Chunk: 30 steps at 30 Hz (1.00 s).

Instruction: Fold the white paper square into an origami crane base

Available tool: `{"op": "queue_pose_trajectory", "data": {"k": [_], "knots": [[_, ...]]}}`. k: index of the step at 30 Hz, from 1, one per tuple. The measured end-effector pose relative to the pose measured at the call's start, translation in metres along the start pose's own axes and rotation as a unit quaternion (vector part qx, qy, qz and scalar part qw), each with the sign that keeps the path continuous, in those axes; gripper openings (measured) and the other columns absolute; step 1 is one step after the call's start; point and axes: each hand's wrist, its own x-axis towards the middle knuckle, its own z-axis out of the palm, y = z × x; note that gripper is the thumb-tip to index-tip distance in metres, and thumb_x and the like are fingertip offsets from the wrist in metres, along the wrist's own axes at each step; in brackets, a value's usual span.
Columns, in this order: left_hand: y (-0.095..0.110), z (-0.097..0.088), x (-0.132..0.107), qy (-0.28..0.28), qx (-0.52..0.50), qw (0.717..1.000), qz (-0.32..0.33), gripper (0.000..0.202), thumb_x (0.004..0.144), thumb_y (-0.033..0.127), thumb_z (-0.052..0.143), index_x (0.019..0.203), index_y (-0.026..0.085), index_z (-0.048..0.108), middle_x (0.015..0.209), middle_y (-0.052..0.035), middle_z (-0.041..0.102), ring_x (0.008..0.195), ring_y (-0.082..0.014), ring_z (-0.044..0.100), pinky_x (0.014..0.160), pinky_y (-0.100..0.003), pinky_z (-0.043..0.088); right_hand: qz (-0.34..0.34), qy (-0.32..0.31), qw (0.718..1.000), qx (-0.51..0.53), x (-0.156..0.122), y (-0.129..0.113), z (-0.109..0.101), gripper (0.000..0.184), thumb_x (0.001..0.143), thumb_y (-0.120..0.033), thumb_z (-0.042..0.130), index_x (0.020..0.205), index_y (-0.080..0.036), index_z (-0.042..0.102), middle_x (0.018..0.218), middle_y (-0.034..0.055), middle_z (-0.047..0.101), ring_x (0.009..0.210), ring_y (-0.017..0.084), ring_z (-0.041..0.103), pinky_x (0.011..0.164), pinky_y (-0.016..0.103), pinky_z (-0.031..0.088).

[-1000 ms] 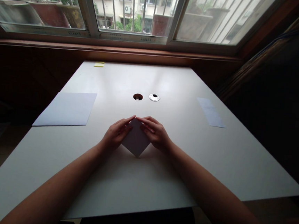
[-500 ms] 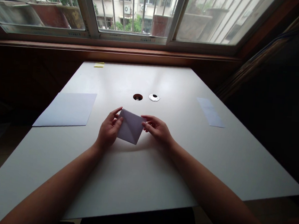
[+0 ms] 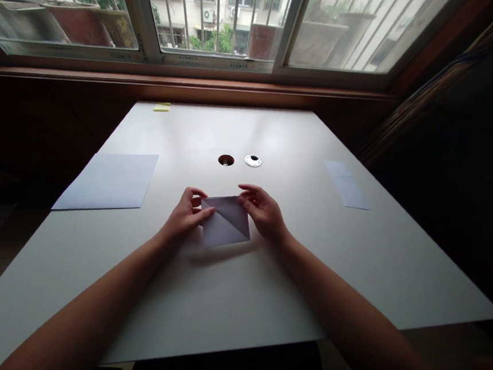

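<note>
Holding a small folded paper square (image 3: 226,222) between both hands just above the white table (image 3: 228,298), left hand (image 3: 184,217) pinching its left corner with thumb and fingers, right hand (image 3: 265,212) with fingers loosely curled on the upper right edge.

The desk (image 3: 227,310) had a smooth white top with a soft sheen, brightest toward its far edge. The folded paper (image 3: 225,226) at its middle was matt, with one sharp diagonal crease. The sheet (image 3: 106,179) by the left edge and the strip (image 3: 346,185) by the right edge were matt paper too. The ring (image 3: 252,161) near the middle looked like shiny metal. The windowsill (image 3: 195,85) was dark wood.
</note>
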Motion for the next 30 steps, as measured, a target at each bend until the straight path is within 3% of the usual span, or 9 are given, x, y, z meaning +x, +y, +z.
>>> {"op": "queue_pose_trajectory", "data": {"k": [3,5,11,15,19,23,25,27,30], "knots": [[0.001,-0.001,0.001,-0.066,0.016,0.997,-0.029,0.047,0.079,0.043,0.076,0.112,0.020,0.052,0.082,0.0001,0.066,0.064,-0.0125,0.063,0.053,-0.020,0.051,0.011,0.002,0.999,0.039,-0.001,-0.002,0.001,0.040,0.088,-0.036,0.067,0.126,-0.027,0.059,0.098,0.0027,0.067,0.089,0.017,0.063,0.083,0.033,0.052],[0.002,0.000,0.000,-0.080,0.032,0.996,-0.032,0.046,0.079,0.045,0.076,0.112,0.019,0.058,0.081,-0.0009,0.066,0.064,-0.0137,0.064,0.052,-0.023,0.054,0.009,0.007,0.998,0.054,0.000,-0.003,0.002,0.044,0.087,-0.037,0.069,0.128,-0.028,0.057,0.097,0.0018,0.065,0.089,0.017,0.063,0.085,0.033,0.052],[0.000,-0.001,0.002,0.048,0.011,0.999,-0.005,0.034,0.081,0.046,0.073,0.087,0.015,0.061,0.077,-0.0004,0.063,0.072,-0.0144,0.063,0.059,-0.025,0.059,0.081,-0.031,0.988,0.127,0.004,0.002,0.000,0.068,0.077,-0.039,0.079,0.136,-0.029,0.046,0.099,0.0011,0.062,0.082,0.016,0.063,0.073,0.031,0.054],[-0.001,-0.003,0.004,0.089,-0.038,0.995,-0.011,0.035,0.081,0.047,0.073,0.082,0.015,0.057,0.074,0.0019,0.061,0.067,-0.0126,0.064,0.061,-0.026,0.060,0.117,-0.065,0.980,0.148,0.005,0.005,-0.001,0.057,0.078,-0.038,0.078,0.127,-0.023,0.053,0.091,0.0019,0.066,0.079,0.017,0.064,0.073,0.034,0.055],[0.004,-0.003,0.002,0.028,-0.028,0.998,-0.053,0.038,0.082,0.050,0.071,0.082,0.014,0.058,0.072,-0.0013,0.066,0.064,-0.0171,0.069,0.061,-0.028,0.058,0.100,0.007,0.981,0.164,0.006,0.007,-0.002,0.039,0.083,-0.041,0.072,0.114,-0.022,0.059,0.079,-0.0010,0.062,0.073,0.015,0.061,0.066,0.031,0.052],[0.007,-0.002,0.000,-0.049,0.002,0.994,-0.095,0.039,0.082,0.051,0.071,0.084,0.014,0.060,0.072,-0.0058,0.070,0.069,-0.0213,0.072,0.065,-0.029,0.057,0.093,0.045,0.980,0.171,0.007,0.009,-0.004,0.034,0.084,-0.041,0.069,0.110,-0.023,0.057,0.074,-0.0042,0.054,0.068,0.013,0.054,0.063,0.027,0.048],[0.006,-0.002,0.000,-0.054,-0.011,0.995,-0.080,0.040,0.080,0.050,0.074,0.095,0.014,0.061,0.080,-0.0058,0.071,0.073,-0.0213,0.072,0.066,-0.029,0.057,0.092,0.029,0.981,0.168,0.007,0.010,-0.004,0.034,0.085,-0.040,0.068,0.111,-0.023,0.055,0.072,-0.0054,0.051,0.066,0.012,0.052,0.061,0.026,0.045],[0.005,-0.002,0.000,-0.048,-0.025,0.997,-0.056,0.053,0.078,0.048,0.076,0.117,0.018,0.056,0.086,-0.0046,0.071,0.075,-0.0209,0.071,0.065,-0.029,0.056,0.090,-0.003,0.984,0.155,0.005,0.009,-0.003,0.033,0.086,-0.039,0.067,0.113,-0.024,0.053,0.071,-0.0062,0.048,0.063,0.011,0.049,0.059,0.025,0.042],[0.004,-0.003,0.001,-0.025,-0.002,0.999,-0.024,0.083,0.077,0.043,0.078,0.145,0.026,0.033,0.080,0.0005,0.067,0.070,-0.0171,0.068,0.061,-0.024,0.052,0.084,-0.056,0.989,0.112,0.002,0.007,-0.001,0.033,0.089,-0.038,0.062,0.118,-0.026,0.051,0.072,-0.0061,0.047,0.063,0.011,0.047,0.058,0.024,0.039]]}}
